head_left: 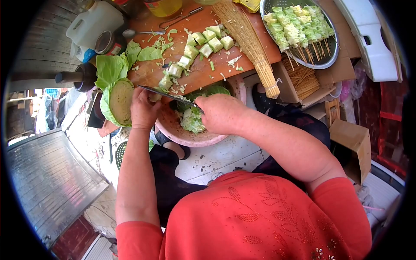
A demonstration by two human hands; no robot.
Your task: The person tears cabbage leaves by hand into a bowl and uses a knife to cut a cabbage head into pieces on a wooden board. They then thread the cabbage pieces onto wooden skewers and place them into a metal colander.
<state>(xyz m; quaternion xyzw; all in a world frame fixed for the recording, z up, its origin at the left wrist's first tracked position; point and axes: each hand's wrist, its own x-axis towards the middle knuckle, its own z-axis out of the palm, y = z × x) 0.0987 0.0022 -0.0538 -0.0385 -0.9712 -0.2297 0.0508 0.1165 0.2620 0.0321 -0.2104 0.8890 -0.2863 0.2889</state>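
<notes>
My right hand (220,113) grips the handle of a knife (168,94), its blade pointing left over the basin toward my other hand. Curled fingers of my left hand (144,109) close around a small pale cabbage piece (154,98) beside the blade tip. Below both hands sits a pink basin (207,141) with cabbage leaves and scraps (192,120) in it. Cut cabbage chunks (205,50) lie in rows on the orange-brown tabletop (143,78). Left of my left hand is a large cut cabbage (120,102) with loose outer leaves.
A straw bundle (242,39) lies across the table. At the upper right, a metal colander (323,64) holds several cabbage skewers (299,26) above a box of bare sticks (300,80). A white jug (97,24), a dark jar (108,42) and a spoon (141,32) stand or lie upper left.
</notes>
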